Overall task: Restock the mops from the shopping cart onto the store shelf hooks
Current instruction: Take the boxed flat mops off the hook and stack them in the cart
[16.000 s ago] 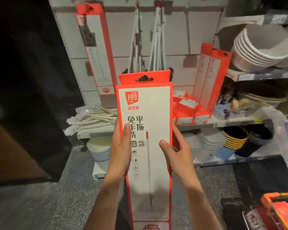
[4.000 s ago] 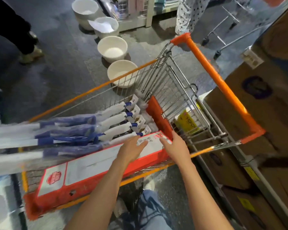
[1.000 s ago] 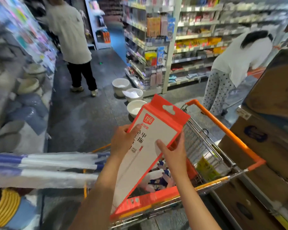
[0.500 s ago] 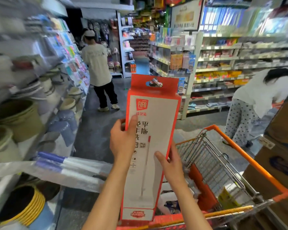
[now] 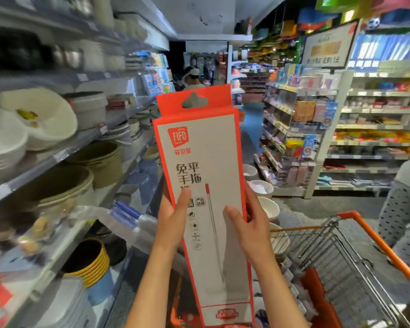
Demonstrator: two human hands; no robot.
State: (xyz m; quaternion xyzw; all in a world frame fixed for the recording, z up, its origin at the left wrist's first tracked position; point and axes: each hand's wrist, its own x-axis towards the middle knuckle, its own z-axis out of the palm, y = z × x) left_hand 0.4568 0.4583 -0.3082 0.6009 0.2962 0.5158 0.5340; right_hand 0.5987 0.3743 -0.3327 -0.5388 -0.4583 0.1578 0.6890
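A tall red and white mop box (image 5: 199, 166) with a hang hole at its top stands upright in front of me. My left hand (image 5: 172, 216) grips its left edge, thumb on the printed face. My right hand (image 5: 249, 223) grips its right edge the same way. The shopping cart (image 5: 355, 254) with its orange rim is at the lower right, below and beside the box. Wrapped mops with blue and white parts (image 5: 126, 216) stick out at the lower left of the box. No shelf hooks are in view.
Shelves of basins and bowls (image 5: 45, 124) run along the left, with yellow-rimmed tubs (image 5: 88, 259) lower down. White basins (image 5: 260, 188) sit on the aisle floor ahead. A person in dotted clothes (image 5: 402, 209) stands at the right edge, another (image 5: 192, 79) far down the aisle.
The box has come up out of the cart and now stands upright, held higher. My view has swung up and leftward along the aisle.
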